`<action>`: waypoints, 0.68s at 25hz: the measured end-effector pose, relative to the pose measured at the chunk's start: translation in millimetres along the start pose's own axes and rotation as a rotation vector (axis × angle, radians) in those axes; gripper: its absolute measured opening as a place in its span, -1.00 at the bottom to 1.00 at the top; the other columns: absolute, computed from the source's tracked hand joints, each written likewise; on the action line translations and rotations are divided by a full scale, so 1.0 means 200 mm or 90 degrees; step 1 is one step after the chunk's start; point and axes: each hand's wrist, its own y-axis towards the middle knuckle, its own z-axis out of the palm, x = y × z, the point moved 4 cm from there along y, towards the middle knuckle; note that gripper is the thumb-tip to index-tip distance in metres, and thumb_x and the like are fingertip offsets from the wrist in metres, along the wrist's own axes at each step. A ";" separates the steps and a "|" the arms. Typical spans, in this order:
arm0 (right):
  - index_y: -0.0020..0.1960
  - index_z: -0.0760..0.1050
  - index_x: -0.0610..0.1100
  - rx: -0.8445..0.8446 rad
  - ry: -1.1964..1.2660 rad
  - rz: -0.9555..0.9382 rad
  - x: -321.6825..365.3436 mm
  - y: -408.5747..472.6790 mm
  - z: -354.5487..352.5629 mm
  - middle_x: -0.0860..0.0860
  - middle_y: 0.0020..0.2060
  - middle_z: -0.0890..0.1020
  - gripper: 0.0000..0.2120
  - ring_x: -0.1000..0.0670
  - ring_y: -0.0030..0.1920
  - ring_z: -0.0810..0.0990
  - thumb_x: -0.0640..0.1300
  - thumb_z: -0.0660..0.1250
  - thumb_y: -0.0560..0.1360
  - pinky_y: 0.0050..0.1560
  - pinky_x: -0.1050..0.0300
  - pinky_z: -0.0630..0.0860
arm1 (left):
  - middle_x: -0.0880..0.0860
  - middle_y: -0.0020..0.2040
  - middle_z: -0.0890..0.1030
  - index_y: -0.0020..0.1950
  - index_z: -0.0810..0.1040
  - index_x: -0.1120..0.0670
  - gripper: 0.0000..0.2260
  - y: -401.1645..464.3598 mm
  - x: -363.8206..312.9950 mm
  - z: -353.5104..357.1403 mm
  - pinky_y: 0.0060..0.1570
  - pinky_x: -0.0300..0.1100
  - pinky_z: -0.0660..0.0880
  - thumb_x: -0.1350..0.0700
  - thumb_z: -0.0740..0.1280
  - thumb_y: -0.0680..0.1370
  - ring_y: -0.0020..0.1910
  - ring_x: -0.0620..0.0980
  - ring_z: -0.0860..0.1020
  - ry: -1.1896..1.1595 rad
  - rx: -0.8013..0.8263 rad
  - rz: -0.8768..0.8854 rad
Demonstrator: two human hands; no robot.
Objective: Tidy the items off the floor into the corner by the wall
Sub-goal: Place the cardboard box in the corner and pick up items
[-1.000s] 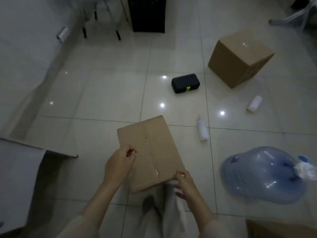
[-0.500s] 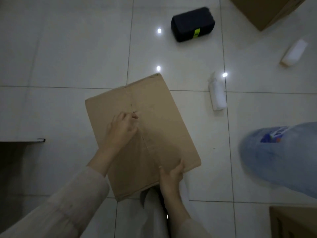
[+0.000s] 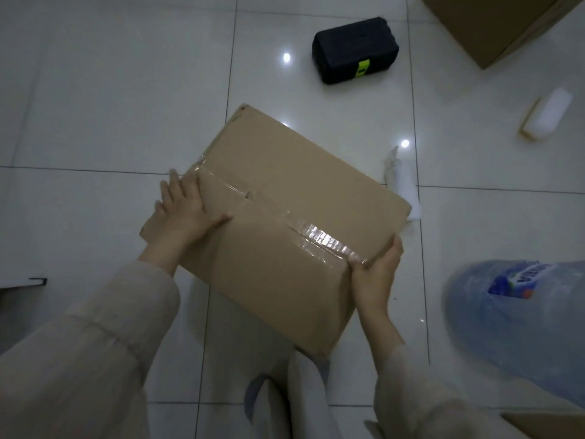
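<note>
Both hands' grip on opposite ends of cardboard box (image 3: 285, 223).

Brown box (image 3: 285, 223), black case (image 3: 354, 49) with green tag, blue jug (image 3: 519, 324).

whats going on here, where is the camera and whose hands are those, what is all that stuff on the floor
There is no machine here. The camera sits on a person's head and looks down at their own two hands. Both hands grip a taped cardboard box: the left hand on its left edge, the right hand at its near right corner. Around it on the tiled floor lie a black case with a green tag, a white bottle partly hidden behind the box, a white block, a blue water jug and another cardboard box at the top right.
</note>
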 end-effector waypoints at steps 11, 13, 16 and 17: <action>0.32 0.21 -0.08 0.138 -0.031 0.088 0.48 -0.01 0.01 -0.10 0.19 0.54 -0.48 -0.17 0.17 0.49 -0.16 0.34 0.43 0.09 0.08 0.39 | 0.25 0.38 0.26 0.40 0.21 0.21 -0.30 -0.16 0.20 -0.46 0.32 0.12 0.26 0.07 0.45 0.38 0.36 0.27 0.24 -0.245 -0.140 -0.222; 0.33 0.22 -0.05 0.188 -0.043 0.024 0.77 -0.01 0.08 -0.08 0.21 0.54 -0.45 -0.15 0.18 0.49 -0.16 0.36 0.41 0.07 0.12 0.37 | 0.26 0.36 0.31 0.38 0.27 0.22 -0.32 -0.23 0.30 -0.63 0.31 0.13 0.30 0.06 0.46 0.36 0.32 0.29 0.31 -0.314 -0.155 -0.267; 0.36 0.21 -0.05 0.267 -0.058 -0.084 1.29 -0.05 0.26 -0.08 0.22 0.52 -0.44 -0.08 0.08 0.47 -0.19 0.33 0.42 0.03 0.15 0.32 | 0.24 0.27 0.44 0.31 0.38 0.18 -0.28 -0.30 0.47 -0.93 0.21 0.18 0.44 -0.08 0.43 0.22 0.19 0.26 0.46 -0.430 -0.210 -0.336; 0.37 0.20 -0.06 0.293 -0.066 -0.117 1.45 -0.06 0.34 -0.09 0.22 0.51 -0.45 -0.04 0.03 0.43 -0.21 0.32 0.43 0.02 0.16 0.30 | 0.21 0.25 0.46 0.30 0.40 0.16 -0.27 -0.30 0.53 -1.02 0.18 0.18 0.46 -0.11 0.41 0.19 0.15 0.24 0.49 -0.469 -0.232 -0.355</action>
